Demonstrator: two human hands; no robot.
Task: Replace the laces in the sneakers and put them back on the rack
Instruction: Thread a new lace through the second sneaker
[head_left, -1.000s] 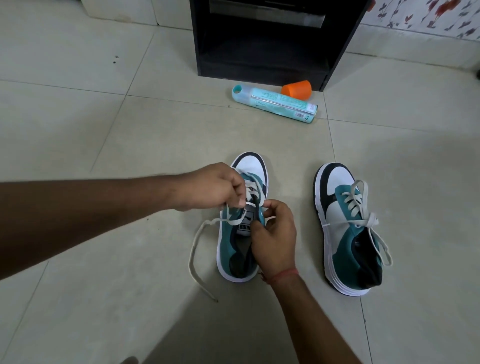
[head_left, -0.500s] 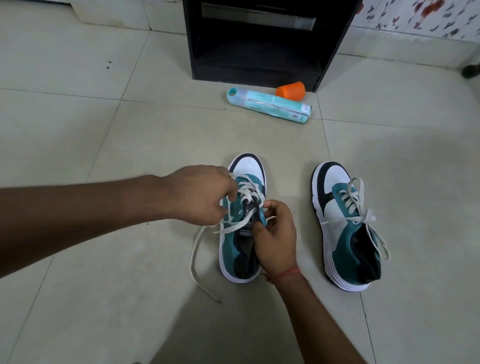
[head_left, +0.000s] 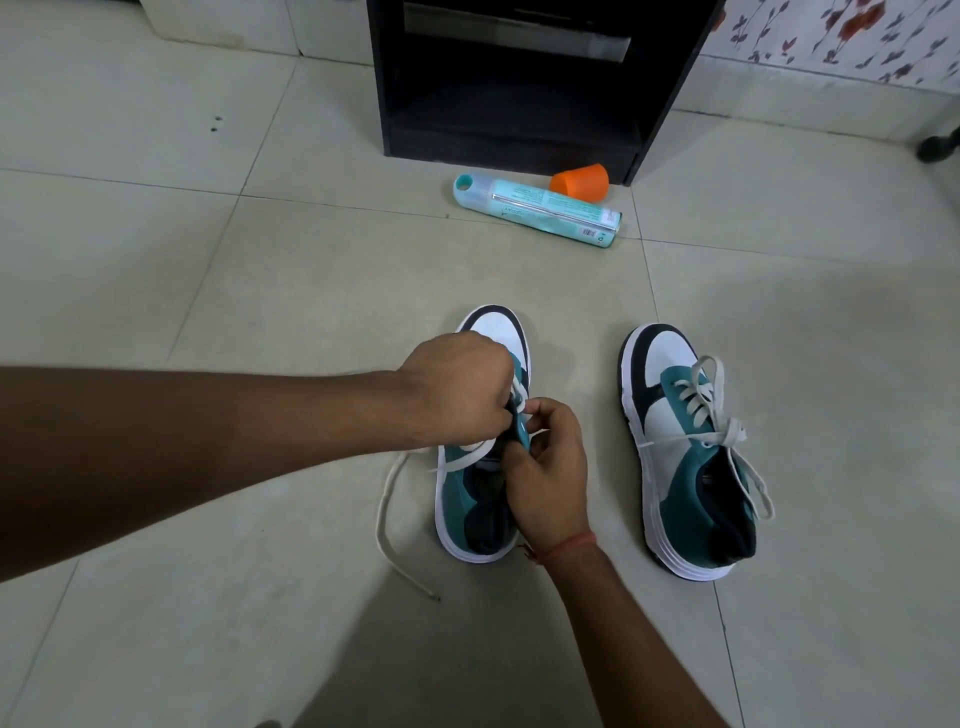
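Left sneaker (head_left: 470, 499), floor, under both hands. Left hand (head_left: 457, 389) fingers curled at the eyelets; right hand (head_left: 545, 467) pinches the lace (head_left: 470, 454) beside the tongue. Advice: feed straight, keep tension even. Rack (head_left: 519, 78) beyond fingertips.

1. Two sneakers on the floor (head_left: 156, 260) in front of me: left sneaker (head_left: 467, 499) under my hands, right sneaker (head_left: 691, 467) beside it, apart.
2. Spray can (head_left: 537, 210) lies behind them, cup (head_left: 581, 181) touching it.
3. Rack (head_left: 519, 83) stands just behind those.
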